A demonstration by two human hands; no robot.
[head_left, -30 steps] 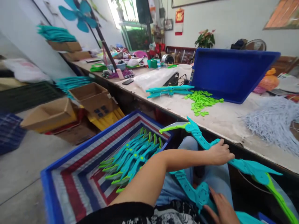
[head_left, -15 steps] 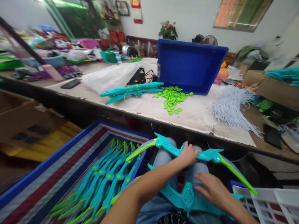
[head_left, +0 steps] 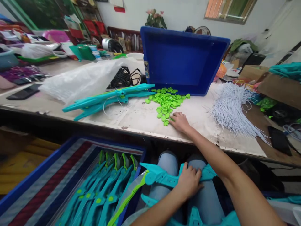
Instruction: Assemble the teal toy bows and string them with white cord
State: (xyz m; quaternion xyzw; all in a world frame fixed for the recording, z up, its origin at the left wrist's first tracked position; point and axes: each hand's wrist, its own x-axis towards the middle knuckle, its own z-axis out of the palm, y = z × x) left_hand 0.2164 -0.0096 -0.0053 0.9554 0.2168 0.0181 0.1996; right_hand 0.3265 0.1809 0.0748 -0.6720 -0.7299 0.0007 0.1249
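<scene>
Across my knees lies a teal plastic toy bow (head_left: 162, 177) with a lime-green curved limb. My left hand (head_left: 190, 182) is wrapped round its middle grip. A second teal bow part (head_left: 195, 216) rests lower on my lap, partly hidden by my left forearm. On the table, my right hand (head_left: 180, 121) reaches to the near edge of a pile of small lime-green plastic pieces (head_left: 166, 102). Its bent fingers are slightly apart, and the fingertips touch or nearly touch the closest pieces. I see nothing lifted in them.
A blue crate (head_left: 183, 59) stands on its side behind the pile. Teal bow parts (head_left: 113, 97) lie to its left, white cords (head_left: 230, 106) to its right. At lower left, a striped-lined blue crate (head_left: 70, 142) holds several toy bows (head_left: 98, 194). The table edge runs above my knees.
My right hand has moved from above my lap up and forward to the green pieces. My left hand still grips the toy bow. The view has shifted closer to the table.
</scene>
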